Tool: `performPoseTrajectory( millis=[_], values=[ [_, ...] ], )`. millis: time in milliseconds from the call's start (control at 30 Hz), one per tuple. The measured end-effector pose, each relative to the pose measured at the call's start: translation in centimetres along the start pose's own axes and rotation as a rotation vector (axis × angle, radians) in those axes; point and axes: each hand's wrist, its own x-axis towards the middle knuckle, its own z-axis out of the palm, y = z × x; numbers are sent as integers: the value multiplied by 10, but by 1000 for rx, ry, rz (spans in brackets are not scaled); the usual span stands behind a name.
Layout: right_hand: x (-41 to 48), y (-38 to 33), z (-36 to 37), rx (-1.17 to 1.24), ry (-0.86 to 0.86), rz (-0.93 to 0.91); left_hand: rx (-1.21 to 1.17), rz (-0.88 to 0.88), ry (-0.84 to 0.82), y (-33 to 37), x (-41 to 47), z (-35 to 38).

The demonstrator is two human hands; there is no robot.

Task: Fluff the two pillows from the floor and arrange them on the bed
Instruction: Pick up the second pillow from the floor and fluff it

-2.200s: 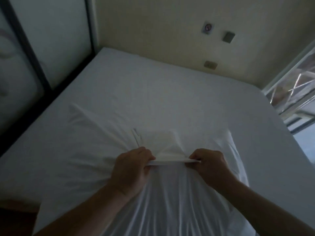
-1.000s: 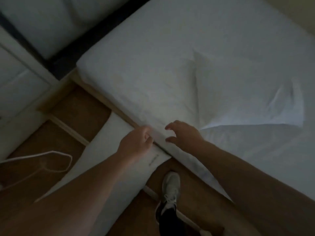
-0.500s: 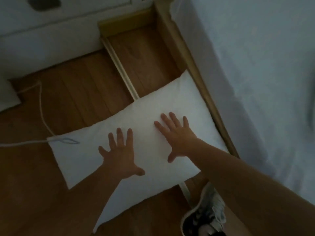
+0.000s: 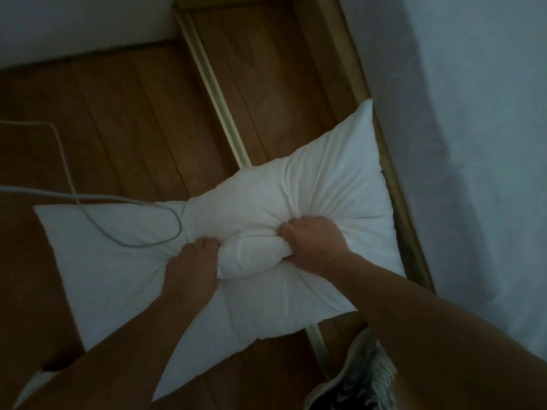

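Note:
A white pillow (image 4: 325, 179) lies on the wooden floor beside the bed (image 4: 479, 143), its right corner against the bed's wooden frame. My left hand (image 4: 192, 267) and my right hand (image 4: 313, 244) are both clenched into the pillow's middle, bunching a fold of fabric and filling between them. Creases radiate out from the two grips. The bed's white sheet fills the right side of the view. A second pillow is not visible from here.
A white cable (image 4: 97, 202) loops over the pillow's left part and runs off to the left. A pale rail (image 4: 219, 105) crosses the wooden floor (image 4: 124, 119) toward the pillow. A shoe (image 4: 361, 383) stands at the bottom right. A white wall base (image 4: 74, 22) spans the top left.
Half a second ago both hands lay flat with fingers spread on the pillow; now they have closed and bunched its middle together. Earlier still, they left the bed and reached down to the floor.

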Motion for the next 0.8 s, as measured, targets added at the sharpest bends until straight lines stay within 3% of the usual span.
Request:
performPoseTrajectory(
  millis=[233,367,633,800],
  values=[
    [-63,8,-127,-40,-88,-19,-254,52,-17,64,-50,-81],
    [-121,55,-230,-58,-72,31,-193,121,10,154,-63,-153],
    [-257,248,-424,-20,15,211,17,350,137,426,-33,-303],
    [-301,394,-485,6,62,377,33,436,134,587,41,-335]
  ],
)
